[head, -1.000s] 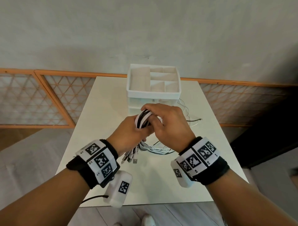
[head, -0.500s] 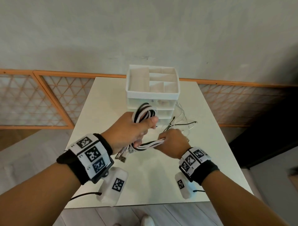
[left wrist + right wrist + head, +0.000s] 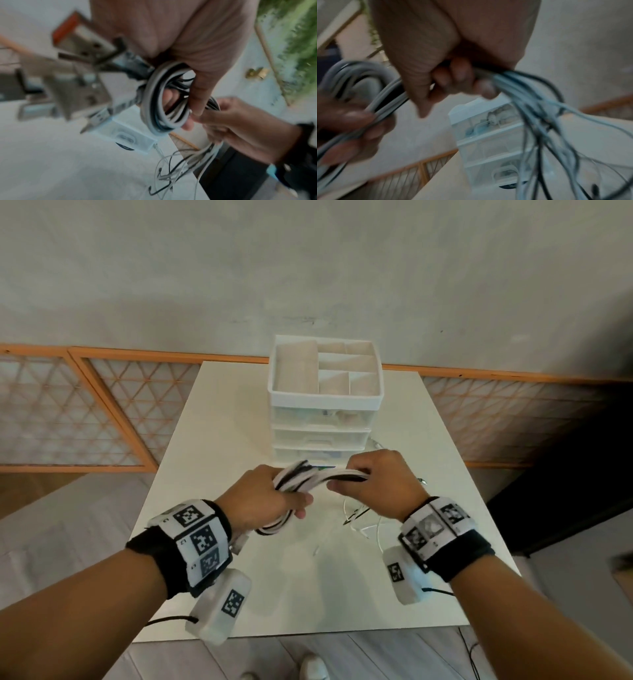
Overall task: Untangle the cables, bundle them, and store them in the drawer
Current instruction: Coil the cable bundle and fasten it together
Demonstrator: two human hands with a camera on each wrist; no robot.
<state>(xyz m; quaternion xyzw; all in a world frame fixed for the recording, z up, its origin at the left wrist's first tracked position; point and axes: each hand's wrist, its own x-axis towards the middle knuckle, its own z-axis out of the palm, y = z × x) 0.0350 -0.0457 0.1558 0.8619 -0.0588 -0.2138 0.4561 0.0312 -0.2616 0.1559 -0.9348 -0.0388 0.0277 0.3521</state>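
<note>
A coil of white and black cables (image 3: 301,477) (image 3: 164,100) is held over the white table (image 3: 239,412), in front of the white drawer unit (image 3: 323,419). My left hand (image 3: 270,501) grips the coiled loops, thumb across them. My right hand (image 3: 376,477) (image 3: 453,75) grips the strands running off the coil to the right. Their loose thin ends (image 3: 547,135) hang from my right fist and trail onto the table (image 3: 359,518). Several plug ends (image 3: 101,116) stick out below my left hand. All drawers look closed.
The drawer unit has an open divided tray on top (image 3: 325,371) and stands at the table's far middle. An orange lattice rail (image 3: 102,405) runs behind the table along the grey wall. My shoe (image 3: 313,669) shows below the near table edge.
My right hand has risen from near the table to the coil's height on its right, pulling the strands taut across. The left hand has lowered slightly with the coil.
</note>
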